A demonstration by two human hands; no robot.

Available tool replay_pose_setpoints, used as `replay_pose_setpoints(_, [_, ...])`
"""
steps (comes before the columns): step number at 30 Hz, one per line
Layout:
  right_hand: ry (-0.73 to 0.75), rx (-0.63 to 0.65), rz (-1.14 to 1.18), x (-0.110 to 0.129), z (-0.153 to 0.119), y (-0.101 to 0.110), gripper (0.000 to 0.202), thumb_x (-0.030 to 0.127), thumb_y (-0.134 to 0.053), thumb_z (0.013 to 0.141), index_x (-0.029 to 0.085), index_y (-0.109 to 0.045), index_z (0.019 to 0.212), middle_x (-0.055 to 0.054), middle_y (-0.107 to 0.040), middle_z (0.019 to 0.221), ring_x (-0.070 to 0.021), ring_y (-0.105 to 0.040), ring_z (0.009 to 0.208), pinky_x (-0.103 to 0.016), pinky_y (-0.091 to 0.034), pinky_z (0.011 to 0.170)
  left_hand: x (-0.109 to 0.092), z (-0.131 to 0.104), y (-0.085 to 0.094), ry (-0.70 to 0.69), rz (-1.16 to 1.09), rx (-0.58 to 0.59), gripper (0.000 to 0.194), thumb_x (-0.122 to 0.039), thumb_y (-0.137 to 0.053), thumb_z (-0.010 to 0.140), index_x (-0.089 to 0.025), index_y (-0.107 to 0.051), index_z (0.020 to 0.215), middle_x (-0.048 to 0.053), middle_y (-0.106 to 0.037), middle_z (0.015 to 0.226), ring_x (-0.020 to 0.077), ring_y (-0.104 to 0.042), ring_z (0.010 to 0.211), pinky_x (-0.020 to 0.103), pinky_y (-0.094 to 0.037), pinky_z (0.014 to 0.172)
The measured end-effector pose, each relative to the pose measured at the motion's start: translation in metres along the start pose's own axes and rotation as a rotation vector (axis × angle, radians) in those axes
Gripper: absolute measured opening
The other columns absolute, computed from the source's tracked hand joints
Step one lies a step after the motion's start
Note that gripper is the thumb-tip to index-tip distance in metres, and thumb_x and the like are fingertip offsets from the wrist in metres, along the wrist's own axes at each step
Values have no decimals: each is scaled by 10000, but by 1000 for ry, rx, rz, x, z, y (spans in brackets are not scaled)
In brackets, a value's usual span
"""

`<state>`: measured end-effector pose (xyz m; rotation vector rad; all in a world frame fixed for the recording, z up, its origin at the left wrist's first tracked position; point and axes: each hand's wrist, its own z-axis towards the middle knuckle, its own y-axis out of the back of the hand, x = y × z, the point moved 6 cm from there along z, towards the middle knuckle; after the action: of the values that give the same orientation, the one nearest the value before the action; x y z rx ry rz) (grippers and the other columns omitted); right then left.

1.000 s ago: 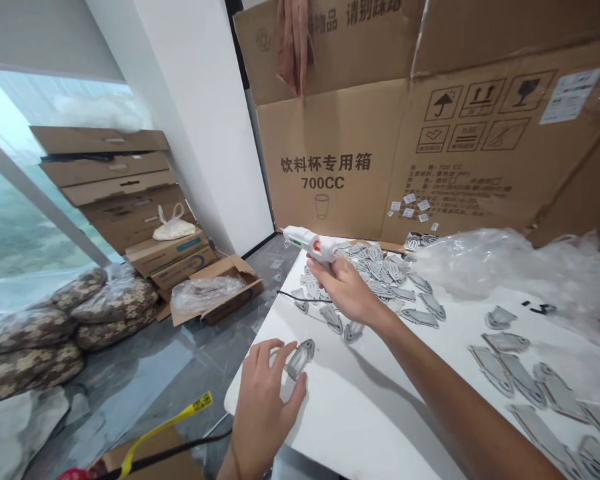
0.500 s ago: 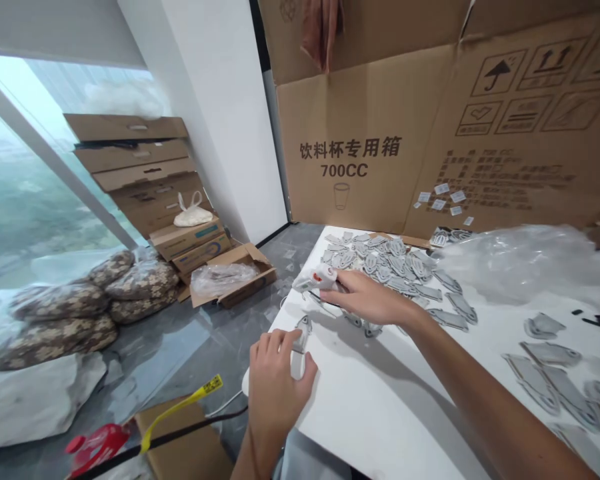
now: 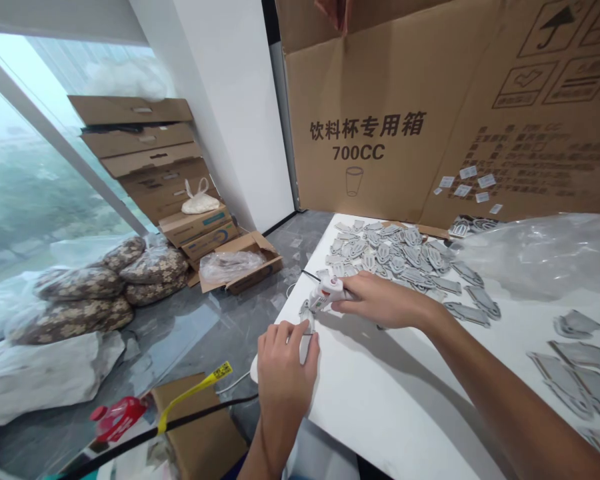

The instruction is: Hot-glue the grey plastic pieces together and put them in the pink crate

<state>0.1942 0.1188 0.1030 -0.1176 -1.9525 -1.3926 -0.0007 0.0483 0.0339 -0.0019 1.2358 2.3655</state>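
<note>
Fingers (image 3: 349, 307) of the right hand (image 3: 375, 298) are wrapped round a white glue gun (image 3: 327, 292); the left hand (image 3: 285, 363) has its index fingertip on a flat gray piece (image 3: 306, 312), whether pinching it I cannot tell. At one o'clock from there stands a big cardboard box (image 3: 380, 80). Before it spreads the white table (image 3: 380, 393), bearing a heap of gray pieces (image 3: 400, 252) at its far end. The gun's nozzle meets the piece from two o'clock. That piece lies near the table's edge, at twelve from the left fingers, long axis roughly twelve to six, left hand nearer.
</note>
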Motion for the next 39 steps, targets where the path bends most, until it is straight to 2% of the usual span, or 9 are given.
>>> replay_pose_setpoints(8, [-3, 46, -9, 5, -2, -6, 185, 362, -552, 1091, 215, -604, 991, -33, -663, 922, -206, -597, 869, -311, -376, 743, -1, -1, -2, -17, 7, -25, 195, -227, -779, 985, -249, -780, 1180, 35, -718, 944, 254, -626, 920, 398, -434, 857])
replay_pose_setpoints(14, [-50, 53, -70, 3, -5, -10, 179, 355, -530, 1101, 221, -563, 988, -49, -680, 988, -218, -608, 904, -317, -388, 756, -1, -2, -3, -11, 21, -20, 184, -236, -781, 983, -246, -787, 1167, 38, -728, 957, 252, -630, 942, 403, -441, 871])
replay_pose_setpoints(22, [-78, 79, -76, 4, -4, -14, 202, 335, -546, 1074, 211, -556, 914, -52, -691, 976, -208, -616, 852, -316, -373, 707, -2, -1, -2, -21, 24, -26, 137, -259, -752, 1012, -249, -792, 1143, 40, -734, 943, 250, -639, 937, 408, -443, 872])
replay_pose_setpoints(26, [-46, 93, -45, 5, -3, -16, 197, 331, -545, 1070, 211, -549, 914, -56, -695, 954, -215, -622, 845, -321, -379, 717, -2, -1, -2, -21, 29, -19, 125, -251, -747, 1011, -243, -786, 1130, 44, -732, 942, 255, -639, 936, 414, -446, 867])
replay_pose_setpoints(39, [-41, 125, -24, 6, -3, -18, 216, 324, -527, 1065, 214, -490, 882, -35, -644, 902, -188, -555, 781, -322, -359, 686, -3, -1, -1, -23, 57, -19, 93, -289, -762, 1014, -239, -785, 1089, 33, -728, 927, 260, -621, 914, 409, -423, 840])
